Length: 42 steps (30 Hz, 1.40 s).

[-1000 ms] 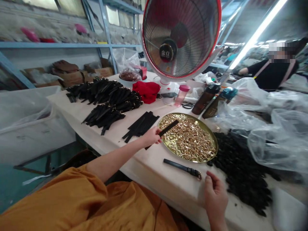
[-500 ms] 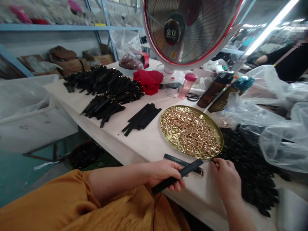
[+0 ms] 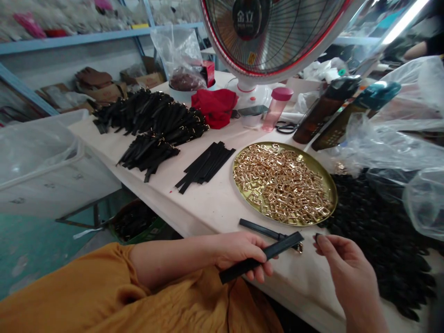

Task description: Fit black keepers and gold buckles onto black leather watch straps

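A flat black strap (image 3: pixel 239 269) lies across my left hand (image 3: pixel 244 249), which is closed around it with the thumb on top. My right hand (image 3: pixel 352 263) pinches a small black piece (image 3: pixel 317 237) just beyond the strap's far end, apart from it. Behind the left hand, a second black strap (image 3: pixel 258 227) with a gold buckle (image 3: pixel 299 248) at its near end rests on the white table (image 3: pixel 211 210). A round gold tray (image 3: pixel 239 187) full of small gold buckles (image 3: pixel 294 185) stands beyond both hands.
Small black pieces (image 3: pixel 391 259) are heaped at the right. Loose black straps (image 3: pixel 208 162) lie left of the tray, with buckled straps (image 3: pixel 149 111) piled behind. A fan (image 3: pixel 277 41), pink bottle (image 3: pixel 276 108), scissors (image 3: pixel 286 127) and plastic bags (image 3: pixel 391 143) stand or lie farther back.
My right hand has lifted back from the tray's near edge, and the small black piece shows between its fingertips. The left hand keeps the strap almost unmoved. The view has shifted slightly.
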Each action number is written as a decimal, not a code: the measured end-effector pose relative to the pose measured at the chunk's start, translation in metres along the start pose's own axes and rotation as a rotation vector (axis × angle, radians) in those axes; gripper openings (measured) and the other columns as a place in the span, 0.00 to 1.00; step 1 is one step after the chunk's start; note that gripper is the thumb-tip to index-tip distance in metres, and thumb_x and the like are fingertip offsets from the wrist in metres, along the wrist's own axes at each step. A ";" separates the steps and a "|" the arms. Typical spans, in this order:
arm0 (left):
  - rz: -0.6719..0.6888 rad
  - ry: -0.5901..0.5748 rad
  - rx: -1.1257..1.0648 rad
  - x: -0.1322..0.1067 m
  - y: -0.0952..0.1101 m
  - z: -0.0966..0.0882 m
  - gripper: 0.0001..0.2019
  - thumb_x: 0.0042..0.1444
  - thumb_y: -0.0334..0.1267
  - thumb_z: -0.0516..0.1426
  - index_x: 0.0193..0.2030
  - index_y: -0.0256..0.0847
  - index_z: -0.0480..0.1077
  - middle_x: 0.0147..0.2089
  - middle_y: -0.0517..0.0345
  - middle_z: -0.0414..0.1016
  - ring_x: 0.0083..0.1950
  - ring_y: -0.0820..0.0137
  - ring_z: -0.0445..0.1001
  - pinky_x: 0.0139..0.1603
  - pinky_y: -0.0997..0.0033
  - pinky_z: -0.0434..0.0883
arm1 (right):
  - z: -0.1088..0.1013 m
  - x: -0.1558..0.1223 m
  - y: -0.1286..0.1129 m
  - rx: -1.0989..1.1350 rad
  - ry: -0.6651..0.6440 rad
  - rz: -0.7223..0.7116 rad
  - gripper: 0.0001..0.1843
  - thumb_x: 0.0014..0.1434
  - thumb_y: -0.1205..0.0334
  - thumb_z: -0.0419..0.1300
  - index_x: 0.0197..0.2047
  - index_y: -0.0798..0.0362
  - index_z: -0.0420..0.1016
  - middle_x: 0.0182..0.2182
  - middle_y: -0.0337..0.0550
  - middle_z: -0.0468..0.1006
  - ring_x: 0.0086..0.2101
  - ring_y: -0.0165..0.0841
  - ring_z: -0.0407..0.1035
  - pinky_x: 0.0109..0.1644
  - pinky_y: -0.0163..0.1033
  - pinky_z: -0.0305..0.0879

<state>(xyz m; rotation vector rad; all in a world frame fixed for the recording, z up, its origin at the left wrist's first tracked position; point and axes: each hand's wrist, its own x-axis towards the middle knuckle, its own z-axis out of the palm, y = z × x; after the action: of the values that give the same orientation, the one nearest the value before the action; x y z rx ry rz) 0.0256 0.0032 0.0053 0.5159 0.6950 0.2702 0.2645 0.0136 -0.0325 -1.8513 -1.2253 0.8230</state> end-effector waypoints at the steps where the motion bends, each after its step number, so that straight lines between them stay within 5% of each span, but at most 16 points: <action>1: 0.000 -0.002 0.007 0.000 -0.001 0.000 0.10 0.43 0.27 0.52 0.36 0.35 0.64 0.26 0.61 0.71 0.20 0.78 0.69 0.15 0.85 0.65 | 0.002 -0.008 -0.002 0.194 -0.043 0.093 0.21 0.45 0.48 0.63 0.39 0.53 0.71 0.27 0.39 0.73 0.27 0.32 0.68 0.34 0.40 0.65; 4: 0.008 -0.017 0.033 0.002 -0.004 0.001 0.12 0.42 0.27 0.52 0.37 0.35 0.64 0.27 0.62 0.71 0.20 0.79 0.70 0.16 0.85 0.65 | 0.010 -0.029 -0.003 0.598 -0.138 0.283 0.22 0.44 0.53 0.66 0.43 0.51 0.72 0.30 0.37 0.75 0.26 0.26 0.67 0.34 0.32 0.67; 9: -0.014 -0.027 0.115 0.002 -0.009 0.002 0.14 0.43 0.25 0.49 0.39 0.36 0.65 0.30 0.62 0.71 0.21 0.80 0.69 0.17 0.84 0.64 | 0.020 -0.045 -0.003 0.814 -0.139 0.441 0.19 0.42 0.57 0.68 0.39 0.51 0.75 0.26 0.36 0.76 0.26 0.24 0.69 0.35 0.28 0.69; 13: -0.064 0.015 0.129 0.000 -0.009 0.006 0.11 0.50 0.28 0.47 0.40 0.36 0.64 0.29 0.60 0.71 0.22 0.79 0.69 0.18 0.82 0.62 | 0.019 -0.051 -0.004 0.794 -0.137 0.472 0.19 0.42 0.57 0.69 0.39 0.51 0.76 0.27 0.37 0.77 0.26 0.24 0.70 0.35 0.27 0.70; 17: -0.063 0.060 0.191 -0.003 -0.004 0.010 0.16 0.60 0.42 0.43 0.42 0.34 0.66 0.26 0.61 0.68 0.20 0.81 0.62 0.20 0.80 0.57 | 0.018 -0.056 -0.005 0.800 -0.135 0.444 0.15 0.43 0.59 0.68 0.37 0.49 0.76 0.28 0.36 0.77 0.26 0.24 0.70 0.34 0.28 0.70; 20: 0.026 0.153 0.356 -0.004 0.000 0.009 0.16 0.59 0.44 0.47 0.38 0.34 0.68 0.22 0.66 0.61 0.18 0.83 0.54 0.21 0.80 0.52 | 0.020 -0.059 -0.005 0.834 -0.126 0.428 0.12 0.45 0.59 0.66 0.36 0.49 0.77 0.31 0.37 0.76 0.27 0.24 0.70 0.34 0.28 0.70; 27: 0.271 0.361 0.915 -0.005 0.000 0.000 0.16 0.57 0.44 0.47 0.26 0.35 0.65 0.20 0.66 0.59 0.23 0.79 0.58 0.24 0.79 0.54 | 0.024 -0.064 -0.001 0.890 -0.102 0.475 0.14 0.43 0.58 0.67 0.36 0.50 0.77 0.32 0.38 0.77 0.32 0.27 0.70 0.36 0.29 0.69; 33: 0.455 0.487 1.188 -0.005 -0.002 -0.003 0.15 0.59 0.40 0.45 0.35 0.36 0.71 0.31 0.58 0.71 0.33 0.74 0.66 0.33 0.77 0.60 | 0.024 -0.064 0.007 0.847 -0.120 0.511 0.18 0.40 0.57 0.69 0.37 0.50 0.76 0.26 0.37 0.76 0.24 0.26 0.69 0.31 0.32 0.70; 37: 0.475 0.432 1.317 -0.003 -0.003 0.001 0.14 0.58 0.43 0.48 0.40 0.38 0.71 0.38 0.55 0.74 0.39 0.70 0.69 0.39 0.75 0.62 | 0.028 -0.073 -0.002 0.769 -0.125 0.501 0.18 0.42 0.56 0.68 0.38 0.50 0.74 0.26 0.36 0.75 0.24 0.26 0.69 0.32 0.32 0.69; 42: 0.293 0.339 1.494 0.001 -0.003 0.009 0.15 0.57 0.44 0.47 0.36 0.39 0.71 0.32 0.56 0.74 0.32 0.70 0.70 0.28 0.76 0.60 | 0.031 -0.084 -0.006 0.532 -0.149 0.370 0.20 0.44 0.53 0.65 0.40 0.51 0.71 0.29 0.37 0.76 0.28 0.30 0.71 0.35 0.36 0.68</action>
<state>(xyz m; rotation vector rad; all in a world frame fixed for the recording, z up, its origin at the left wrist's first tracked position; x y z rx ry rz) 0.0328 -0.0018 0.0088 2.0394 1.0889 0.0586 0.2082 -0.0567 -0.0345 -1.6042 -0.6553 1.3603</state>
